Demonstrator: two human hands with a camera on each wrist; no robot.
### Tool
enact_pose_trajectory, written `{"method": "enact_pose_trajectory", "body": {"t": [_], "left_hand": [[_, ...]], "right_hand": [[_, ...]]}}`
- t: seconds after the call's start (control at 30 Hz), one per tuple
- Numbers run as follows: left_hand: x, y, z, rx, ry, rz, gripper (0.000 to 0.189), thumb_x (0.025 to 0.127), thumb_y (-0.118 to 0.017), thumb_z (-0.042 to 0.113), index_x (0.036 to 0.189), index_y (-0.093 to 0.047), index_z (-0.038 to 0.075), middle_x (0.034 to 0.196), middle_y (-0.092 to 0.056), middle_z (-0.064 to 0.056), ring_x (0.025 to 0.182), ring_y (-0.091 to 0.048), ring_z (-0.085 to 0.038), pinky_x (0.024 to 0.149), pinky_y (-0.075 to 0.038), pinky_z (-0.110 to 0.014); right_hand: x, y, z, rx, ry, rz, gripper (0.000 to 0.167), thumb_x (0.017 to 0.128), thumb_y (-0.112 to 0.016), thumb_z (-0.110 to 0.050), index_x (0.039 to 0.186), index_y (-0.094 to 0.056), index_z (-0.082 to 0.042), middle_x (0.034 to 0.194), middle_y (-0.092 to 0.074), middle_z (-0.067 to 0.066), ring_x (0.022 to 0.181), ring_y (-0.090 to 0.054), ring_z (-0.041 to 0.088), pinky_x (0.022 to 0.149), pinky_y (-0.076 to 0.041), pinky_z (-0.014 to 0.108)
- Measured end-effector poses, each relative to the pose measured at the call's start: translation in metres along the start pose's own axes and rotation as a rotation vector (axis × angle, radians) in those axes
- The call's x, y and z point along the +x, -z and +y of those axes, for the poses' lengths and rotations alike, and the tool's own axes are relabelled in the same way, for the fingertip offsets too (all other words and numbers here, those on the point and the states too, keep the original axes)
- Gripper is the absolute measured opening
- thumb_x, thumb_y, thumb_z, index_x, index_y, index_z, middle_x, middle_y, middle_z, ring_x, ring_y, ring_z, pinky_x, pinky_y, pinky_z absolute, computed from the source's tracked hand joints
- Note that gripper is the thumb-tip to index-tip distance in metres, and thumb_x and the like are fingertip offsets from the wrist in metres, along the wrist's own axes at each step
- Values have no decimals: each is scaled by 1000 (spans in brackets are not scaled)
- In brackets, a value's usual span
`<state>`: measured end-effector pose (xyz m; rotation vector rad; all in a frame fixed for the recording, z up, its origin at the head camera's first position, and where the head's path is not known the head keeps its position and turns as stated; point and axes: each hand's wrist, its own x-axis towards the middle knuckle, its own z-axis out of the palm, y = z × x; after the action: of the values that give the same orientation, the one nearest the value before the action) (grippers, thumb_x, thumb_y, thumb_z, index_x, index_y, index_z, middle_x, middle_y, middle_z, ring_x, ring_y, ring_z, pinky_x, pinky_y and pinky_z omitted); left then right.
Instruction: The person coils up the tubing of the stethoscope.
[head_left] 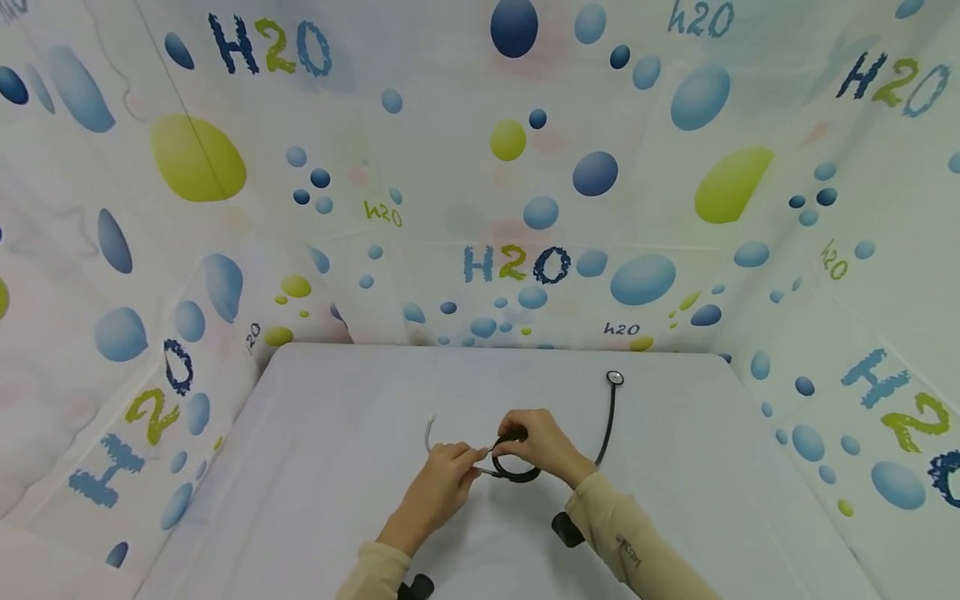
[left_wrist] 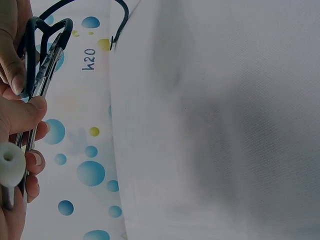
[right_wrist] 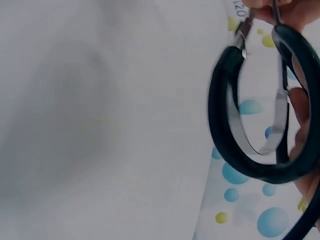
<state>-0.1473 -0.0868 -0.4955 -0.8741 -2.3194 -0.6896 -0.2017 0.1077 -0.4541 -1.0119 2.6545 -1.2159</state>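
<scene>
A stethoscope with black tubing (head_left: 517, 477) is held above the white table by both hands. My left hand (head_left: 442, 479) grips its metal ear tubes (left_wrist: 47, 70), thumb and fingers curled round them. A pale ear tip (left_wrist: 11, 165) sticks out beside that hand in the left wrist view. My right hand (head_left: 543, 442) holds the tubing close by, near the Y-shaped joint. In the right wrist view the black tubing (right_wrist: 220, 110) bends into a loop, with a flat metal spring (right_wrist: 270, 145) showing inside it. The round chest piece (head_left: 615, 377) lies farther back to the right.
The white table (head_left: 337, 400) spreads around the hands. Behind it and at both sides hangs a white curtain (head_left: 450, 167) printed with blue and green drops. A dark device (head_left: 567, 529) sits at the right wrist, another (head_left: 416, 587) at the left.
</scene>
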Motion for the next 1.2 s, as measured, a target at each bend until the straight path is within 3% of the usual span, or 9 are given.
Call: {"method": "enact_pose_trajectory", "body": {"t": [0.17, 0.33, 0.63, 0.9, 1.2], "left_hand": [[-1, 0, 0, 1, -1, 5, 37, 66, -81, 0, 100, -69, 7, 78, -63, 2, 66, -55, -9, 62, -40, -25], [-2, 2, 1, 0, 7, -1, 44, 68, -80, 2, 109, -67, 10, 78, -60, 3, 66, -52, -9, 62, -39, -25], [-5, -2, 2, 6, 3, -41, 56, 72, -79, 6, 124, -63, 18, 76, -53, 4, 64, -45, -8, 61, -37, -23], [-3, -1, 3, 47, -24, -57, 49, 73, -78, 8, 120, -66, 19, 75, -53, 2, 64, -49, -10, 61, -36, -24], [-2, 3, 5, 73, 4, -95, 47, 77, -75, 8, 121, -66, 19, 78, -53, 2, 65, -44, -11, 61, -39, -23]], "right_hand": [[0, 2, 2, -27, 42, -18, 5, 85, -68, -6, 88, -69, -2, 84, -68, 4, 75, -62, 10, 66, -50, 21], [-1, 1, 5, -61, 63, 41, 6, 84, -70, -8, 89, -72, -5, 85, -65, 2, 79, -57, 15, 70, -50, 23], [-3, 3, 6, 3, 24, 63, 6, 83, -71, -8, 88, -72, -5, 86, -63, 4, 78, -60, 16, 67, -51, 21], [-4, 6, 5, 10, 12, 55, 6, 83, -71, -7, 88, -71, -4, 86, -65, 5, 79, -61, 16, 68, -52, 22], [-7, 12, 10, -25, -22, 74, 12, 87, -63, 0, 97, -71, 1, 92, -67, 10, 79, -64, 18, 67, -51, 22]]}}
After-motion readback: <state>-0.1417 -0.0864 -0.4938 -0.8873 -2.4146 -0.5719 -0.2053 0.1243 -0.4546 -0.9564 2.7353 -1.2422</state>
